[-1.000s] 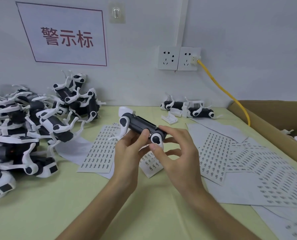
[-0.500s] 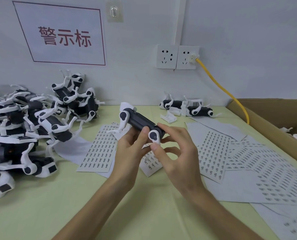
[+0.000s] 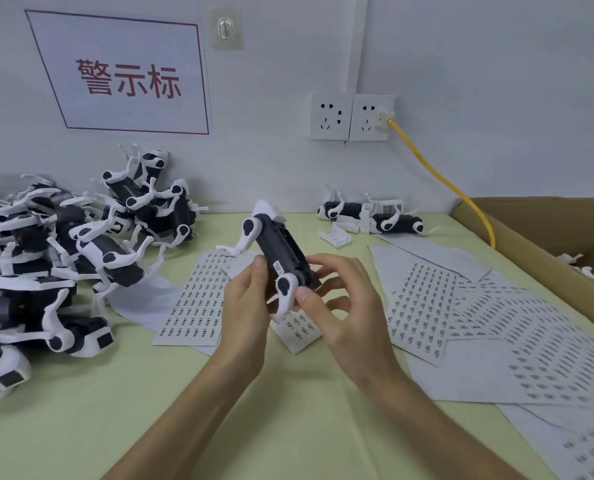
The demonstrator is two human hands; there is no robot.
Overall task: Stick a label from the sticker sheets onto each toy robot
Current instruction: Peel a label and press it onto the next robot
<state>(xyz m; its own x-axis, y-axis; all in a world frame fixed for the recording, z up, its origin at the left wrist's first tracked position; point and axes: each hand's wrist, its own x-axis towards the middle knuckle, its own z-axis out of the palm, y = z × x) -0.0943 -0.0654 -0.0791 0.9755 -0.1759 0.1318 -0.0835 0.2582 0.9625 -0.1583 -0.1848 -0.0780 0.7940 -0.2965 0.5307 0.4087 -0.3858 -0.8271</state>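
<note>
The person holds one toy robot (image 3: 281,252), a black-bodied dog shape with white legs, in the air above the yellow-green table (image 3: 157,393), over the near edge of the sticker sheets (image 3: 198,299) in the middle of the scene. The left hand (image 3: 245,310) grips the body from the left, thumb lying along its side just beside a small pale label (image 3: 278,268) that already sits on the dark flat face; the right hand (image 3: 346,306) grips the near end, thumb against the rounded white hip joint and the other fingers curled round the far side. The step in hand looks like seating the label: it is on, but probably wants a firm rub to lie flat. The next move likely calls for a thumb to slide over the label while the other hand keeps the body from twisting, and then for the toy to be put down apart from the pile of toy robots (image 3: 56,258) on the left. The robot's long axis runs from near right to far left and tilts upward, with the far, white-capped end raised and the labelled face turned up toward the viewer.
</note>
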